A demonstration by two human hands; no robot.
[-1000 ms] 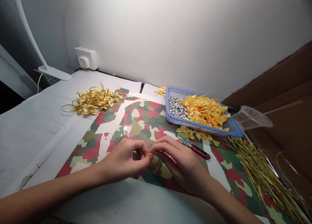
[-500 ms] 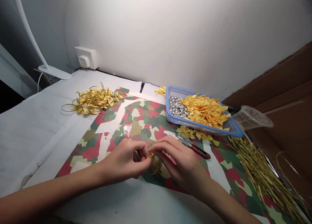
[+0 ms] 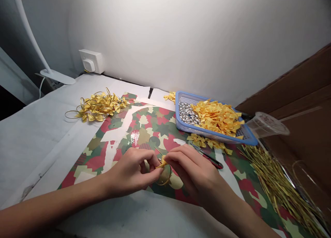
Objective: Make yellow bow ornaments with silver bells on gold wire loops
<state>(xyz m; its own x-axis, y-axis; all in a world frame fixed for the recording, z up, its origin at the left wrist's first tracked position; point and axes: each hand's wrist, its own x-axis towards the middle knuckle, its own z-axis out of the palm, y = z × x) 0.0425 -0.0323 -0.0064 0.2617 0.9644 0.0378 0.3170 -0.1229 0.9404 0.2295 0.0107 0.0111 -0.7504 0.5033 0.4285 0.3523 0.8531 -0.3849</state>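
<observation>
Between my two hands, low in the middle of the view, is a small yellow ribbon bow (image 3: 162, 162) with a thin gold cord loop (image 3: 168, 178) hanging under it. My left hand (image 3: 141, 167) pinches the bow's left side between thumb and forefinger. From the other side my right hand (image 3: 187, 165) pinches its right edge, fingers pressed together. A thin cord end sticks up above the bow. Some of the bow is hidden by my fingertips.
A blue basket (image 3: 217, 136) holds silver beads (image 3: 188, 113) and yellow bows (image 3: 219, 117). Looped bows (image 3: 100, 105) lie in a heap at left. Snips (image 3: 209, 157) lie beside my right hand, gold-green cords (image 3: 281, 189) at right, and a clear plastic cup (image 3: 269, 124) behind them.
My right hand has shifted slightly right, away from my left. More of the yellow bow and its cord loop now shows between them.
</observation>
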